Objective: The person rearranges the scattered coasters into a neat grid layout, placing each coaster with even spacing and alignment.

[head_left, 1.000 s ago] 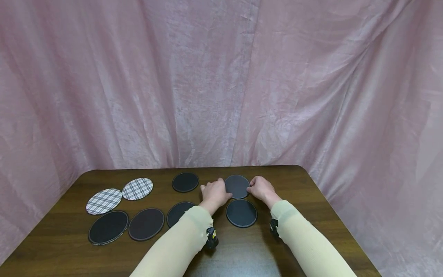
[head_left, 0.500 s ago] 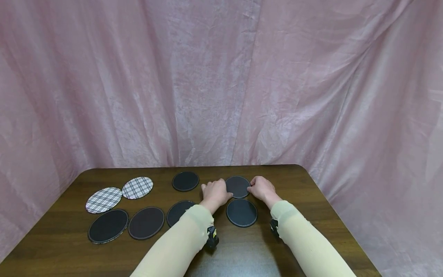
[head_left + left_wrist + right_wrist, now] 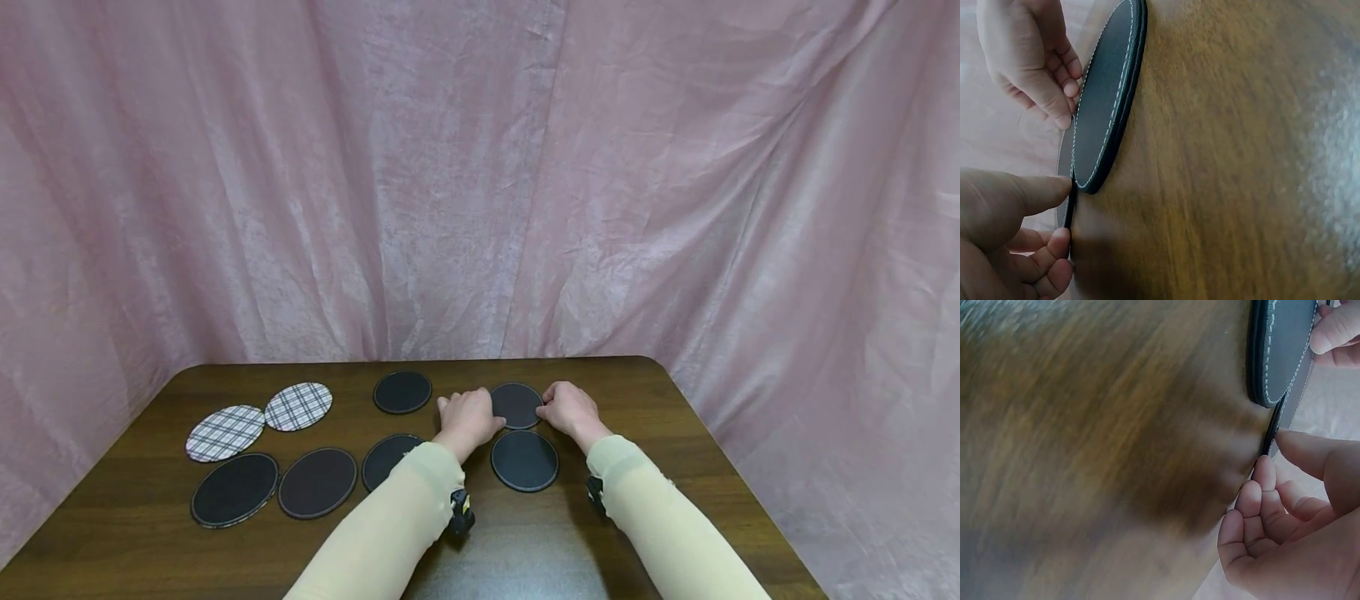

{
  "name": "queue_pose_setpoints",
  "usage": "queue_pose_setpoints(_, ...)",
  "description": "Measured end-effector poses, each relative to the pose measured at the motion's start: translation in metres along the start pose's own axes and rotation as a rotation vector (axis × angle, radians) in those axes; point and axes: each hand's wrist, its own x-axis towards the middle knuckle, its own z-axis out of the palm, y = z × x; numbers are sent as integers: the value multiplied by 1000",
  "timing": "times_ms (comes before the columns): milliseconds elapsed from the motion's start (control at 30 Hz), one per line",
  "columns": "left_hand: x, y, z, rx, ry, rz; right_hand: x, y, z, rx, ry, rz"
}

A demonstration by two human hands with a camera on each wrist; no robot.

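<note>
Both hands are at a round dark coaster [image 3: 516,406] with pale edge stitching, near the table's far edge. My left hand [image 3: 468,421] pinches its left rim, the thumb on the near side and the fingers curled. On the opposite rim, my right hand [image 3: 570,411] pinches with thumb and fingertip. A second dark coaster [image 3: 524,461] lies flat just in front; the two rims meet or slightly overlap. In the left wrist view this nearer coaster [image 3: 1102,94] shows a thick black edge and white stitching, and partly hides the held one.
Left of my hands lie a small dark coaster [image 3: 402,392], a dark coaster [image 3: 386,458] partly behind my left sleeve, a brownish one [image 3: 318,483] and a black one [image 3: 235,490]. Two white plaid discs [image 3: 298,407] sit farther back left. A pink curtain [image 3: 450,183] hangs behind the wooden table [image 3: 135,533].
The held coaster has shifted very slightly toward the right and looks flatter than a second ago. Both hands keep their hold and have barely moved.
</note>
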Motion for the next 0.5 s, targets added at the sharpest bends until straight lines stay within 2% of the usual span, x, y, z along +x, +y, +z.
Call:
queue_pose_setpoints(233, 0, 0, 3, 6, 3, 3, 1, 1, -1, -27, 2, -16)
queue_pose_setpoints(500, 2, -1, 3, 3, -5, 19, 13, 10, 10, -52, -14, -9)
